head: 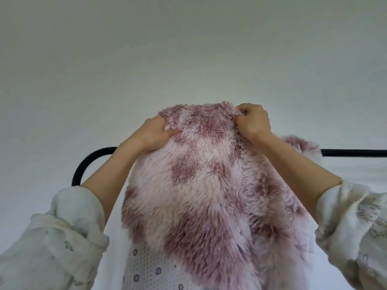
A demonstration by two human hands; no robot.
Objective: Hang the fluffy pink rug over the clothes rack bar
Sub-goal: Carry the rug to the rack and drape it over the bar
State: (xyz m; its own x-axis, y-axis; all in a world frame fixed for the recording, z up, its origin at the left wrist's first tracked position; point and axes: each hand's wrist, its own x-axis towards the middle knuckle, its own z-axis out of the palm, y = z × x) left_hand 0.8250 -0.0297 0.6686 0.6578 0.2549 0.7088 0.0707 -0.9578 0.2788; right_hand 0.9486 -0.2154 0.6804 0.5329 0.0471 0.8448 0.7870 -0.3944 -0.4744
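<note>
Gripping rug top edge | left hand, right hand fisted, raised above bar

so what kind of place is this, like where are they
Probably indoors at home, in a laundry or bedroom corner, though little shows. The clues: a black clothes rack bar against a plain pale wall, and both hands lifting a fluffy pink rug to it.

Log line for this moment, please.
left hand: gripping rug top edge | right hand: gripping rug top edge | rug: raised above bar, hanging down
</note>
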